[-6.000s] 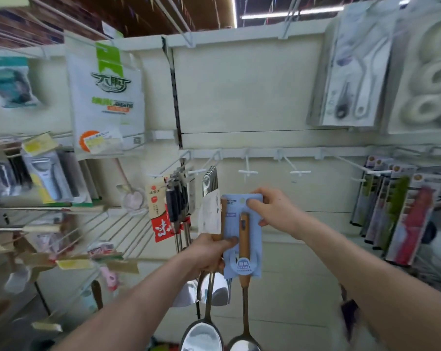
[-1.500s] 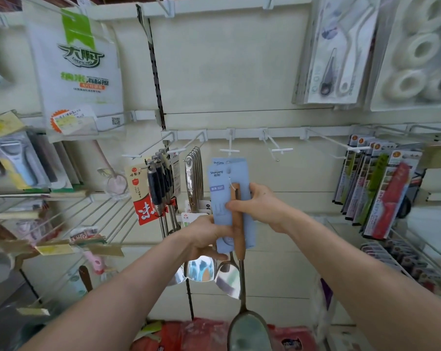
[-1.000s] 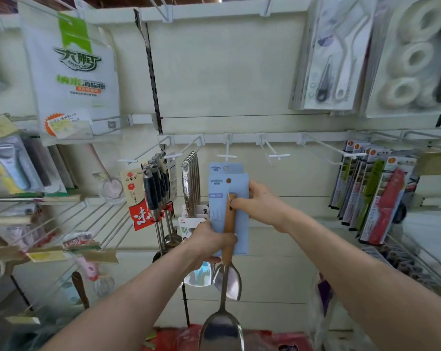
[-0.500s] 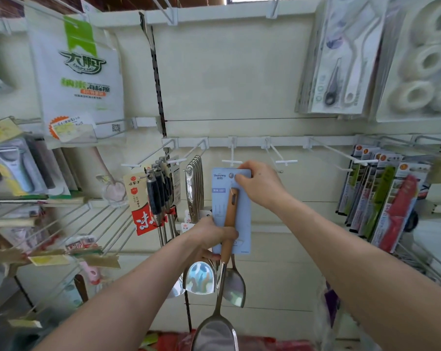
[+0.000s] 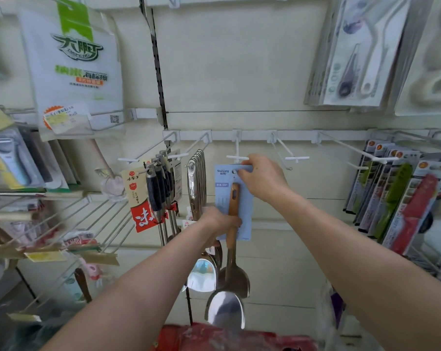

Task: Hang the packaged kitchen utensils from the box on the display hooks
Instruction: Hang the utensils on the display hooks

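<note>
Wooden-handled steel spoon on pale-blue backing card (image 5: 233, 203): probably bowl-heavy, and the card likely flimsy. Left grip (image 5: 219, 221) wraps the handle, the firmer hold. Right grip (image 5: 262, 178) pinches the card top, just below the white wire display hook (image 5: 237, 157).

Shiny spoons (image 5: 198, 183) are hanging just beside the left edge of the blue card (image 5: 246, 214), leaving little room there. A white hook (image 5: 237, 157) is sticking out just above the card. Right of the right hand (image 5: 261, 177), a second hook (image 5: 296, 158) is sticking out with open wall (image 5: 320, 183) around it. Farther right, packs (image 5: 397, 198) are crowding their hooks.
</note>
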Tool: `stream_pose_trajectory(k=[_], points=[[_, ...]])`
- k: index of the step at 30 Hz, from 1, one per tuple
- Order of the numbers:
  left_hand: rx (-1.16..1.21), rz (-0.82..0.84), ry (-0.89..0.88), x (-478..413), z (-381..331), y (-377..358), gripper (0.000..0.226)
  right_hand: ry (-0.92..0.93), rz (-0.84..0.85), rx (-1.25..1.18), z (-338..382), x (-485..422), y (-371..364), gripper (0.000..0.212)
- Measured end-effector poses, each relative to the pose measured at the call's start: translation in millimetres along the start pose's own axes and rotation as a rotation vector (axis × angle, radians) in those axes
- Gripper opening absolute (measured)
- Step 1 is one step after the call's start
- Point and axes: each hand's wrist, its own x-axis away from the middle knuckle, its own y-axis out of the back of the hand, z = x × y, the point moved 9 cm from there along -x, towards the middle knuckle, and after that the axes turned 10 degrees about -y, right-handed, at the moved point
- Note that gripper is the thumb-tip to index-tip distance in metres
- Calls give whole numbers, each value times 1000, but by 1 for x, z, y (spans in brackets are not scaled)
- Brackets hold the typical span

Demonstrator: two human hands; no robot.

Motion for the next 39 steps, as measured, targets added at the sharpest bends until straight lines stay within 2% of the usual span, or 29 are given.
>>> stream_pose_trajectory(k=[2,5,8,11,13,15,22,28,32,35,39], points=[[-15,-27,-8,-4,-3,-2,25,-4,2,33,0,-4,-1,6],[-21,-44,-12,-7,-7,-3,10,-31,-3,88,0,-11,-2,7],[-21,-38,-10,-10,-10,-4,12,-67,-16,146,1,-17,-4,9],[7,-37,10,-9,-11,-3,29,-60,-30,186,2,-18,-4,8],[-14,-41,9,-9,-10,-1,20,-41,-61,223,2,-17,-1,6],[-15,-57,5,-8,-10,2,11,-38,-81,235,1,-16,0,15],[-2,-111,-41,7,-21,9,6,-59,-92,161,-7,4,5,40],[11,-135,-61,20,-20,24,20,-66,-57,174,-14,22,5,31],[-7,-195,-76,24,-15,39,27,-57,31,244,-8,33,-13,16],[-42,-238,-101,28,-14,53,21,-1,99,299,5,39,-31,16],[-74,-323,-119,36,-7,79,4,102,145,314,30,49,-53,17]])
